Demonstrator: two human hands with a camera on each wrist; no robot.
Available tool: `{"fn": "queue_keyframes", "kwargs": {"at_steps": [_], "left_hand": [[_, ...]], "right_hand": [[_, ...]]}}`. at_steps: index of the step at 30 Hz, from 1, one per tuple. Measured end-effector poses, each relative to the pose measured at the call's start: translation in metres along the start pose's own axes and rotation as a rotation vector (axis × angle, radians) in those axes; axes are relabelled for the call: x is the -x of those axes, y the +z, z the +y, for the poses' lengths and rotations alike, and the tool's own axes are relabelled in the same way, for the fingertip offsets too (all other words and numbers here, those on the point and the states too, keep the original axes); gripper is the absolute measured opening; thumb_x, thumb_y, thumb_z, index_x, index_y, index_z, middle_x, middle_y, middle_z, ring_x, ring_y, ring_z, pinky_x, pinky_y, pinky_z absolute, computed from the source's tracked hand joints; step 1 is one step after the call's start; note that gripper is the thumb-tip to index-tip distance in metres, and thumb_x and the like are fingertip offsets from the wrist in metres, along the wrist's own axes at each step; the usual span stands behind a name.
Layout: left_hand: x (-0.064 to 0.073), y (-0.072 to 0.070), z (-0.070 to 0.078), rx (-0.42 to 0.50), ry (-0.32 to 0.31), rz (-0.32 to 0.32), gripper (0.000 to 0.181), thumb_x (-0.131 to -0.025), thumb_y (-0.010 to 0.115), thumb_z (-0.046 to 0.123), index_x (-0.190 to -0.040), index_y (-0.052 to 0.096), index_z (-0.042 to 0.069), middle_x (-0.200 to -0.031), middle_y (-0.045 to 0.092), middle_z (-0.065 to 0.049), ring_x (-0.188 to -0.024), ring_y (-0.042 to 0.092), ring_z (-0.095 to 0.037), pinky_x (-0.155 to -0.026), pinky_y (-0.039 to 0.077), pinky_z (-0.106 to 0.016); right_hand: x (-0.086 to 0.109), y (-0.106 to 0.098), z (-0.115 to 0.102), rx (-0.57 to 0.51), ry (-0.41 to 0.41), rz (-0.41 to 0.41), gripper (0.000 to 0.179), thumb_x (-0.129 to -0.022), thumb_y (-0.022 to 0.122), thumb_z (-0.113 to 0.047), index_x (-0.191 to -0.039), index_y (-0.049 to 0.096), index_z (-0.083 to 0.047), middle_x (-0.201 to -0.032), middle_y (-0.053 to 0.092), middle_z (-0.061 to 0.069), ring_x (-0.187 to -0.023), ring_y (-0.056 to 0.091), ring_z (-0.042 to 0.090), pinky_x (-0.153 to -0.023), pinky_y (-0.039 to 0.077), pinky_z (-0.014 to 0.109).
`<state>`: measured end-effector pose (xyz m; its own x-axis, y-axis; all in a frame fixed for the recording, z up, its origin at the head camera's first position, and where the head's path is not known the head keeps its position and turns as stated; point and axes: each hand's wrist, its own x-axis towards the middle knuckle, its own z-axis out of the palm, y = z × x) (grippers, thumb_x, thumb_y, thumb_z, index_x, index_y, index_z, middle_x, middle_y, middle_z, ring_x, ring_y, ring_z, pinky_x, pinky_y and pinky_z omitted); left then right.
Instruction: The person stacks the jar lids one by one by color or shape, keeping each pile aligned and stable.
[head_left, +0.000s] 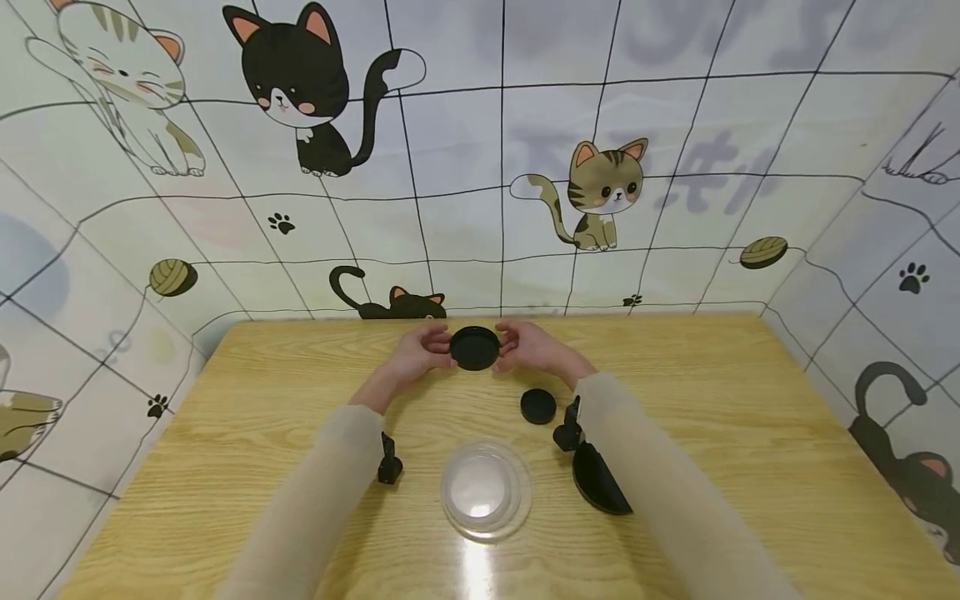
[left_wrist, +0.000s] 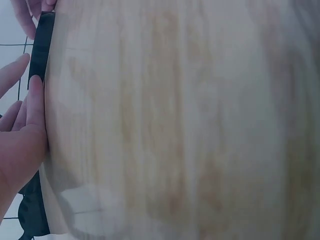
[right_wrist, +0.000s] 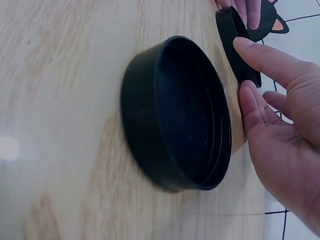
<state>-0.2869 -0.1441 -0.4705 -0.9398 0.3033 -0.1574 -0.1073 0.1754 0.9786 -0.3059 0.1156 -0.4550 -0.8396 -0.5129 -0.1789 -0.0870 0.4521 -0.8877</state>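
A round, shallow black lid [head_left: 475,348] with a raised rim lies near the table's back edge, its hollow side up. My left hand [head_left: 422,352] is at its left side, fingertips right at the rim, and in the left wrist view a fairly straight digit lies along the lid's wall. From the other side my right hand [head_left: 531,347] reaches the same lid, thumb and fingers spread at its edge in the right wrist view. A smaller-looking black lid [head_left: 538,406] rests hollow side up in front of the right hand, large in the right wrist view.
Nearer my body is a clear round plastic piece [head_left: 480,492]. Another black round piece [head_left: 597,479] lies under my right forearm, partly hidden by the sleeve. A cat-printed cloth wall [head_left: 465,225] rises behind the wooden table [head_left: 262,400]. Both wrists carry small black mounts.
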Motion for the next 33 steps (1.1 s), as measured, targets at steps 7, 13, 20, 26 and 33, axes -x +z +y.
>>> {"fn": "queue_keyframes", "kwargs": {"at_steps": [7,13,20,26,33], "left_hand": [[0.002,0.004,0.0,-0.053,-0.002,0.009,0.074,-0.088,0.073,-0.007,-0.154,0.039,-0.004,-0.151,0.048,-0.022,-0.135,0.047,-0.036,-0.108,0.044,-0.042],[0.004,0.007,-0.001,-0.134,0.014,0.04,0.069,-0.084,0.077,-0.004,-0.148,0.049,-0.003,-0.144,0.054,-0.021,-0.126,0.052,-0.034,-0.102,0.046,-0.039],[0.003,0.008,-0.004,-0.207,0.027,0.041,0.065,-0.083,0.078,-0.001,-0.144,0.055,-0.002,-0.135,0.059,-0.019,-0.121,0.055,-0.031,-0.096,0.047,-0.034],[0.005,0.011,-0.002,-0.215,0.006,0.042,0.06,-0.082,0.079,-0.002,-0.138,0.059,-0.002,-0.123,0.063,-0.017,-0.113,0.057,-0.028,-0.089,0.048,-0.029],[0.011,0.012,-0.002,-0.223,0.046,0.028,0.054,-0.083,0.081,-0.004,-0.134,0.061,-0.007,-0.117,0.066,-0.017,-0.102,0.062,-0.024,-0.085,0.051,-0.028]], "right_hand": [[0.0,-0.002,0.006,0.032,-0.016,-0.015,0.077,-0.083,0.08,0.0,-0.149,0.041,0.009,-0.125,0.057,0.022,-0.11,0.059,0.03,-0.092,0.051,0.035],[-0.004,-0.001,0.008,0.067,-0.021,0.009,0.072,-0.08,0.084,0.0,-0.142,0.049,0.01,-0.117,0.06,0.019,-0.102,0.061,0.026,-0.089,0.051,0.033],[-0.006,0.002,0.007,0.145,-0.014,0.045,0.066,-0.079,0.087,-0.003,-0.136,0.054,0.006,-0.114,0.062,0.015,-0.098,0.06,0.024,-0.091,0.05,0.035],[-0.003,0.001,0.007,0.133,-0.022,0.039,0.068,-0.079,0.087,-0.003,-0.137,0.052,0.007,-0.116,0.062,0.018,-0.101,0.061,0.026,-0.09,0.051,0.036],[0.006,-0.004,-0.003,0.148,-0.023,-0.028,0.066,-0.08,0.087,-0.004,-0.137,0.053,0.006,-0.116,0.062,0.018,-0.101,0.064,0.027,-0.089,0.053,0.037]]}}
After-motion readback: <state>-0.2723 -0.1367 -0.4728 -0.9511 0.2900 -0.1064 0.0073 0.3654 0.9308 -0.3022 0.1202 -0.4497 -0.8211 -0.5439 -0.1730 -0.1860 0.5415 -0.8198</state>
